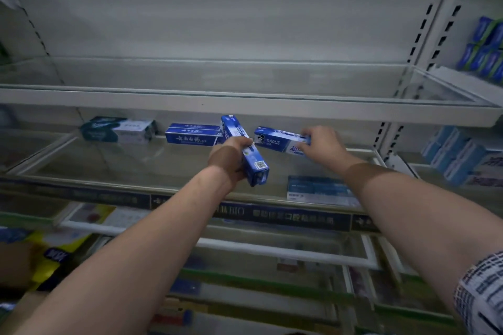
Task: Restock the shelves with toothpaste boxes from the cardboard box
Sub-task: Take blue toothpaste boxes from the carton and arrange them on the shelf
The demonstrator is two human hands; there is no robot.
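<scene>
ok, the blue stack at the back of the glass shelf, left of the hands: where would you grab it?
Take the blue stack across its short depth near mid-length, coming from the front and above. It lies lengthwise along the back of the glass shelf, long face forward, with open glass in front. Its right end is crowded by the box in the left hand, so I'd avoid that end.
</scene>
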